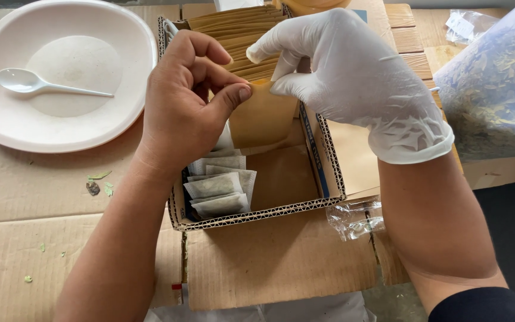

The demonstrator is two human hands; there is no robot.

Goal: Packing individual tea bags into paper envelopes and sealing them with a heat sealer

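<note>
Head camera looks down on a brown kraft paper envelope (261, 116), flat, matte and smooth, standing upright in an open corrugated cardboard box (281, 206) at the front of a packed row of like envelopes (239, 36). The bare left hand (189, 101) pinches the envelope's upper left edge between thumb and curled fingers. The right hand (353, 77), in a thin, wrinkled white disposable glove, pinches the upper right corner, index finger stretched along the top. In the box's near left corner lie several small, pale, filter-paper sachets (219, 188), translucent, showing dark filling, stacked loosely one on another. The box stands on flattened cardboard sheets (275, 262). To the left sits a round white plate (61, 134) with a white plastic spoon (37, 84) in it. At the far right stands a clear plastic bag of dried leaves (496, 89); a small crumpled clear bag (356, 217) lies just beside the box's near right corner.
</note>
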